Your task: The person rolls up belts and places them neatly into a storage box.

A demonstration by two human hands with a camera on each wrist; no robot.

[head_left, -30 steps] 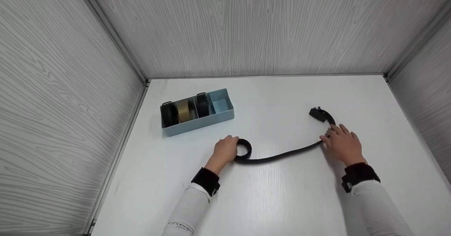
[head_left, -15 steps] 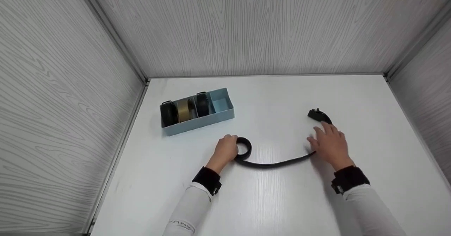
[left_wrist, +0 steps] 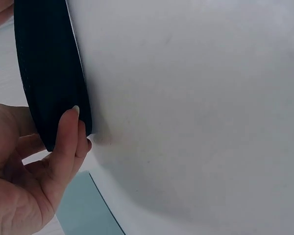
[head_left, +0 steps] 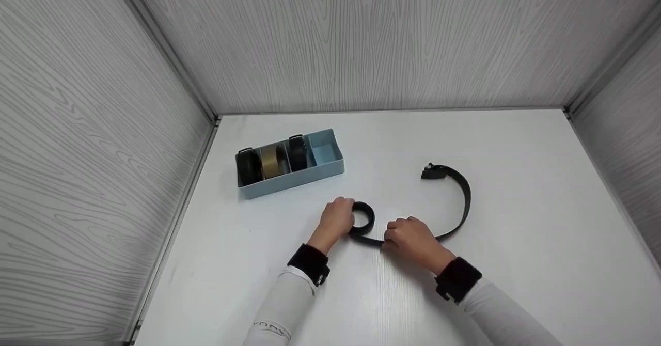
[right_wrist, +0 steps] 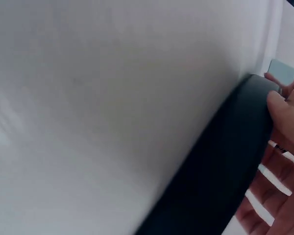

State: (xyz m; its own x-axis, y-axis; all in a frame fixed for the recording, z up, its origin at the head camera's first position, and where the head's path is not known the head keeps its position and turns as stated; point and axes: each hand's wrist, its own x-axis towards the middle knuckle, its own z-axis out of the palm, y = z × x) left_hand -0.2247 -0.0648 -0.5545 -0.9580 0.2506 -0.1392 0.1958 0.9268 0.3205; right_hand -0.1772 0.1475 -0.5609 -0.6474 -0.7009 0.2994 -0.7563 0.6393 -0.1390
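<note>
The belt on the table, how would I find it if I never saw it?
Look at the white table, right of the pale blue divided box. Both hands grip a long black belt. Only it lies half unrolled; the others sit coiled in the box.

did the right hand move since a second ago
Yes. The right hand has slid left along the black belt, toward the left hand and the blue organiser box, which stayed put.

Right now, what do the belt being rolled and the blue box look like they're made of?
Belt: black, matte, flexible, bends into a coil; probably woven fabric or faux leather, with a dark buckle. Box: smooth pale blue walls and dividers, likely plastic.
</note>
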